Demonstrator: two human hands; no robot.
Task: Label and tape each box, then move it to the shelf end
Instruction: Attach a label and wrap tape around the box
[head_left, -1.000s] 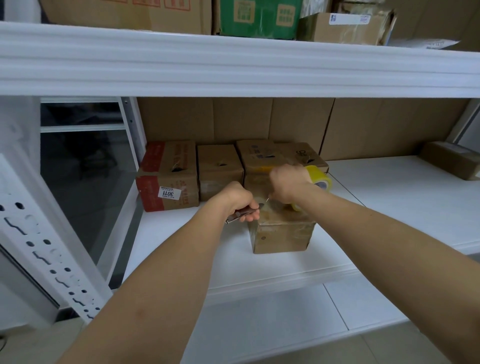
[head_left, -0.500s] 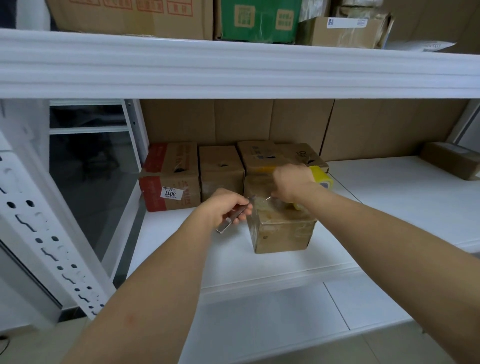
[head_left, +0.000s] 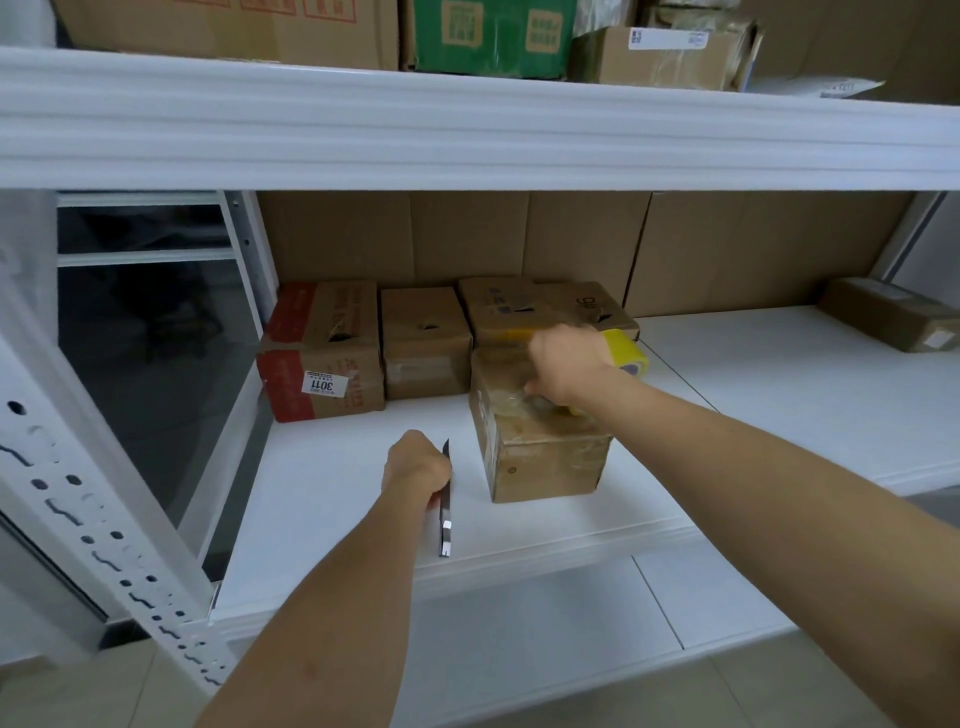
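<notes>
**Blade comes off the box, tape cut looks done**

Starting at the left: our left hand (head_left: 415, 467) has dropped away from the box top, where it was working half a second ago, and now sits low on the white shelf (head_left: 332, 519), fingers curled round the metal cutter (head_left: 445, 499). The blade points to twelve o'clock and the handle trails back toward us at six. We read that as the cut being finished and the tool on its way to being parked.

At two o'clock from that hand sits the box being taped (head_left: 540, 452), near the front edge of the shelf, glossy clear tape across its top. Our right hand (head_left: 566, 364) has stayed on the top's far right side throughout, gripping the yellow tape roll (head_left: 626, 353) behind it; we cannot tell exactly how the fingers lie, since the back of the hand hides them.

By our judgement, pressing the tape flat and sliding this box to the left end come next.

Now the count. Behind, at the shelf's left end: one red-banded box (head_left: 322, 353) with a white label, one plain box (head_left: 423, 343) beside it, and what look like two more behind our right hand, partly hidden. One flat box (head_left: 893, 312) lies far off at three o'clock. One cutter, one roll.
</notes>
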